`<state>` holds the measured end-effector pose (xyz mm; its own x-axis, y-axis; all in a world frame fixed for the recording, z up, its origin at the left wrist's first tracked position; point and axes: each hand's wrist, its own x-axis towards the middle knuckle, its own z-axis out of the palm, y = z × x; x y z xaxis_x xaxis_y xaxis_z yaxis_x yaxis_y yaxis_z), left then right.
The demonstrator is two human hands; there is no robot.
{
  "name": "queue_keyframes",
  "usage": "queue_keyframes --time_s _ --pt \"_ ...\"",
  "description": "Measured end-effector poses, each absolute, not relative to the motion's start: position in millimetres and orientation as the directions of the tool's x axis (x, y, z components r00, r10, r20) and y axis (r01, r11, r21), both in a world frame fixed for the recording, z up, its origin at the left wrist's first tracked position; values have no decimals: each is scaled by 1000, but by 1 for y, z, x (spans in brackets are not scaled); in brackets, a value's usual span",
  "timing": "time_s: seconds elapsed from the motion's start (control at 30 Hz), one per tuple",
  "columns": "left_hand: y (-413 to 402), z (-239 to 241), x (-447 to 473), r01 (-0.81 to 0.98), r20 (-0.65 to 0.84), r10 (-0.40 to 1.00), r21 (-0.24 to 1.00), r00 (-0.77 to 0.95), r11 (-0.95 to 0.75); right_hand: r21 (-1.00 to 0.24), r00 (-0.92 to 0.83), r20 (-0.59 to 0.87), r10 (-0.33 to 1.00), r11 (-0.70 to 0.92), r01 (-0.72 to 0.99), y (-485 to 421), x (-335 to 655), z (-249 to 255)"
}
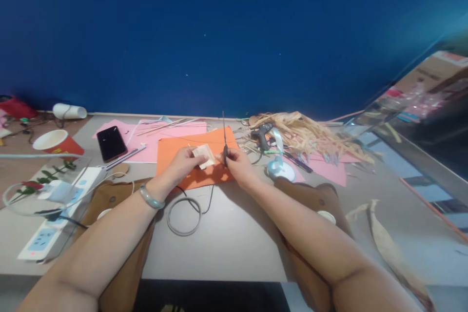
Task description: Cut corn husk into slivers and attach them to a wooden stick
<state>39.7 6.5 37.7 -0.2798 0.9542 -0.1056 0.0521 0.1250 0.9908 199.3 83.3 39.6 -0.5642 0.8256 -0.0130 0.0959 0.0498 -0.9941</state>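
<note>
My left hand [185, 162] pinches a small flat cream-coloured piece [204, 156]; whether it is husk or paper I cannot tell. In my right hand [237, 165] is a pair of dark scissors [224, 139], its blades pointing away from me toward the wall. The fingers cover most of the scissors' handles. Both hands are over an orange sheet [170, 156] on the grey table, close together, with the scissors just right of the cream piece.
Dried husk strips [303, 131] are heaped at the right behind a glue gun [262, 135] and a blue ribbon roll [281, 169]. To the left are a phone [111, 144], a red paper cup [58, 144] and a power strip [69, 212]. A grey cable coil [185, 217] lies in front.
</note>
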Motion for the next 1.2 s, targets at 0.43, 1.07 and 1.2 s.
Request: queue_keyframes --time_s 0.43,1.07,1.2 --pt "7 57 18 -146 18 763 978 -646 -147 -890 -824 -121 553 307 337 94 211 37" --pt "6 46 20 39 96 836 995 -541 -88 -848 -839 -201 505 338 407 82 209 46" --pt "6 46 21 54 91 847 996 -523 -74 -854 -836 -226 499 312 417 81 208 48"
